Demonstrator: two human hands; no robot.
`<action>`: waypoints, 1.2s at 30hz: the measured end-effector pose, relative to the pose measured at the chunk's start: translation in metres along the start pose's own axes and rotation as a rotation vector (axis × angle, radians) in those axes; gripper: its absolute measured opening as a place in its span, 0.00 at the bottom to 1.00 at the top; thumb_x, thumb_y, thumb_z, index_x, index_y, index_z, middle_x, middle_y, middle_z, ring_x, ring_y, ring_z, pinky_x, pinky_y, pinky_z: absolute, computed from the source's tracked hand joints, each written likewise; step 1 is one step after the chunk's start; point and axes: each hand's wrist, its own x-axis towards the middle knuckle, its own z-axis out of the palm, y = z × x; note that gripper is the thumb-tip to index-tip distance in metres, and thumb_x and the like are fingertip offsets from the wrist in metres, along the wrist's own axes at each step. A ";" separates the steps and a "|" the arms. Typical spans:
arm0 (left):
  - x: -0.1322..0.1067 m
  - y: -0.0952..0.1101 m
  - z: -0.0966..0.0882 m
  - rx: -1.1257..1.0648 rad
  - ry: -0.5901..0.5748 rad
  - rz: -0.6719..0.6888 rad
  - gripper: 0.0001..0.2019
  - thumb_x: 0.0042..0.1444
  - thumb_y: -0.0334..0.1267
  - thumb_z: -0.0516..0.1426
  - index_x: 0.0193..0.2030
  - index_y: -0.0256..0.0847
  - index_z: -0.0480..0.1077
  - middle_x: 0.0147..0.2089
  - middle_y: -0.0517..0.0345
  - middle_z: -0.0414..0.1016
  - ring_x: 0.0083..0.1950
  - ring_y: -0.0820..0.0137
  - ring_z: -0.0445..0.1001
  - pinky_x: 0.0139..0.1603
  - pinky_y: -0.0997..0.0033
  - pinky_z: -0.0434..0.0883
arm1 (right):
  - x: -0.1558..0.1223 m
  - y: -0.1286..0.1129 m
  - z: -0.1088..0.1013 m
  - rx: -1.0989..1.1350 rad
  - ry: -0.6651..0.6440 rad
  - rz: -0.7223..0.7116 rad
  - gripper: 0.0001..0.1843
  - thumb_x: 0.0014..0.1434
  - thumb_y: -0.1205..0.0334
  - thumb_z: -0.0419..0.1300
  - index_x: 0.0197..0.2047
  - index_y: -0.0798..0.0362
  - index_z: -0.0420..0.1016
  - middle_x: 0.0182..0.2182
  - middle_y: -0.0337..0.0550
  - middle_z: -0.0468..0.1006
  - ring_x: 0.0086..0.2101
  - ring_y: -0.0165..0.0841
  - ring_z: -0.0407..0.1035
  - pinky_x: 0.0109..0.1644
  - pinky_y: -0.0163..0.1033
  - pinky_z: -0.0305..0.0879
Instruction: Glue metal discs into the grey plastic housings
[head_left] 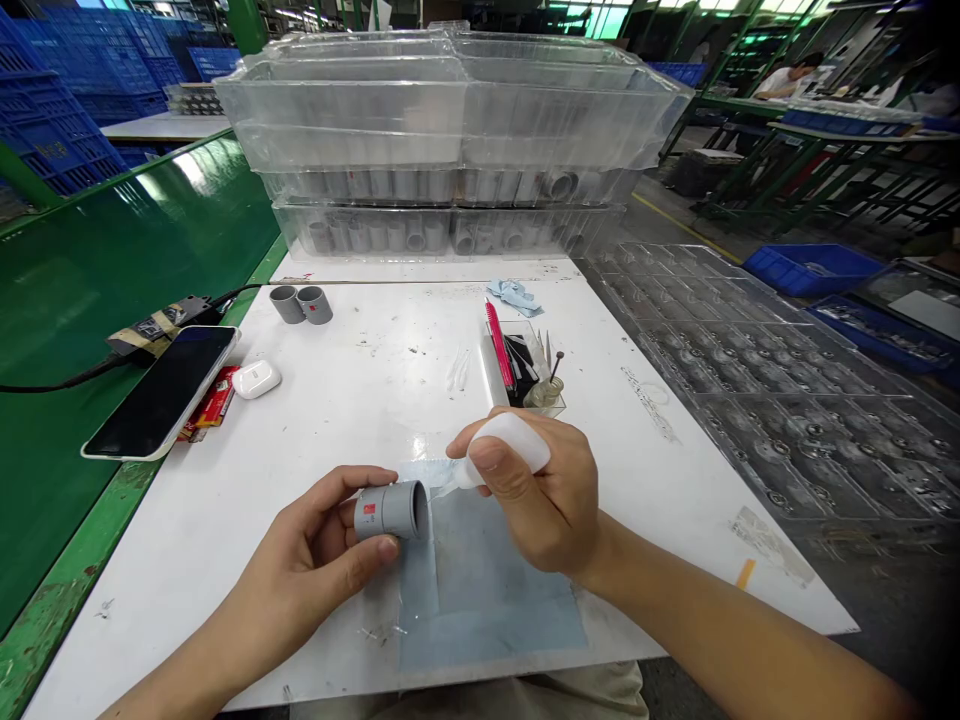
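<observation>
My left hand (330,545) grips a short grey cylinder (381,510) with a small red mark, its open end turned to the right. A seam runs around the cylinder's middle. In my right hand (544,490) is a small white squeeze bottle (517,440), tilted so its narrow clear tip points left and down. The tip is close to the cylinder's open end; whether they touch I cannot tell. Beneath both hands lies a light blue cloth (502,600) on the white table (360,400).
Two grey cylinders (315,305) stand at the back left. A phone (165,390) and a white earbud case (256,379) lie at the left edge. Ahead are a holder with a red pen (499,345) and a crumpled blue cloth (514,297). Stacked clear trays (450,110) rise behind.
</observation>
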 end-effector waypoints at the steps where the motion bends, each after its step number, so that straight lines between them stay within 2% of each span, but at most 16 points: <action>1: 0.000 0.000 0.001 -0.003 0.004 0.001 0.21 0.55 0.48 0.69 0.54 0.48 0.73 0.36 0.62 0.74 0.33 0.71 0.68 0.33 0.75 0.66 | 0.000 0.000 0.000 0.005 -0.002 -0.007 0.22 0.72 0.57 0.57 0.26 0.55 0.76 0.17 0.37 0.70 0.18 0.25 0.63 0.22 0.35 0.59; 7: 0.000 0.000 0.001 -0.015 0.014 0.014 0.21 0.55 0.46 0.70 0.53 0.47 0.74 0.36 0.61 0.74 0.32 0.73 0.67 0.32 0.76 0.66 | 0.000 -0.001 0.000 0.048 -0.029 0.017 0.21 0.71 0.56 0.57 0.28 0.56 0.78 0.16 0.37 0.68 0.19 0.26 0.64 0.23 0.35 0.58; 11: 0.001 -0.004 0.000 -0.035 -0.019 0.027 0.19 0.57 0.40 0.69 0.54 0.49 0.73 0.34 0.64 0.74 0.31 0.75 0.67 0.31 0.78 0.66 | 0.000 -0.003 -0.001 0.127 -0.032 0.097 0.23 0.72 0.53 0.56 0.29 0.57 0.79 0.16 0.36 0.68 0.17 0.25 0.63 0.20 0.34 0.56; 13: 0.002 -0.007 -0.001 -0.034 -0.021 0.069 0.18 0.57 0.35 0.69 0.53 0.51 0.74 0.40 0.62 0.76 0.34 0.75 0.70 0.34 0.77 0.69 | 0.000 -0.003 -0.002 0.160 -0.009 0.132 0.23 0.72 0.52 0.57 0.29 0.56 0.79 0.17 0.37 0.70 0.17 0.25 0.64 0.20 0.34 0.57; 15: 0.004 -0.010 -0.002 -0.047 -0.019 0.140 0.16 0.55 0.32 0.69 0.49 0.51 0.76 0.52 0.59 0.75 0.41 0.72 0.73 0.38 0.75 0.72 | 0.000 -0.002 -0.003 0.162 0.027 0.131 0.23 0.72 0.51 0.57 0.29 0.56 0.79 0.19 0.38 0.73 0.18 0.25 0.65 0.21 0.34 0.59; 17: 0.005 -0.012 -0.002 -0.066 -0.024 0.186 0.13 0.55 0.31 0.69 0.45 0.49 0.76 0.58 0.56 0.73 0.48 0.68 0.75 0.42 0.74 0.74 | 0.001 0.000 -0.004 0.139 0.054 0.107 0.24 0.71 0.50 0.57 0.27 0.55 0.77 0.20 0.39 0.75 0.19 0.26 0.65 0.20 0.34 0.60; 20: 0.005 -0.011 -0.002 -0.077 -0.026 0.173 0.08 0.59 0.36 0.67 0.42 0.48 0.74 0.57 0.55 0.76 0.51 0.65 0.75 0.43 0.72 0.74 | 0.001 0.002 -0.004 0.082 0.061 0.057 0.26 0.71 0.50 0.57 0.24 0.54 0.75 0.21 0.40 0.75 0.19 0.26 0.66 0.21 0.34 0.61; 23: 0.003 -0.008 -0.001 -0.067 -0.012 0.136 0.08 0.59 0.38 0.67 0.41 0.47 0.72 0.56 0.56 0.77 0.50 0.64 0.76 0.41 0.72 0.74 | 0.001 0.003 -0.003 0.053 0.054 0.020 0.25 0.72 0.51 0.56 0.26 0.54 0.76 0.21 0.40 0.75 0.20 0.26 0.66 0.22 0.35 0.63; 29: 0.003 -0.008 -0.001 -0.079 -0.037 0.145 0.08 0.59 0.38 0.68 0.41 0.48 0.72 0.55 0.58 0.77 0.52 0.66 0.75 0.42 0.74 0.73 | -0.001 0.003 0.000 0.059 0.032 0.029 0.23 0.72 0.51 0.56 0.28 0.54 0.77 0.22 0.40 0.76 0.22 0.28 0.68 0.23 0.34 0.64; 36: 0.005 -0.011 -0.004 -0.087 -0.072 0.155 0.08 0.60 0.38 0.67 0.42 0.47 0.72 0.55 0.57 0.76 0.52 0.66 0.75 0.42 0.74 0.73 | 0.000 0.003 0.001 0.027 0.022 0.043 0.25 0.71 0.53 0.57 0.23 0.54 0.73 0.20 0.39 0.73 0.20 0.26 0.66 0.23 0.35 0.61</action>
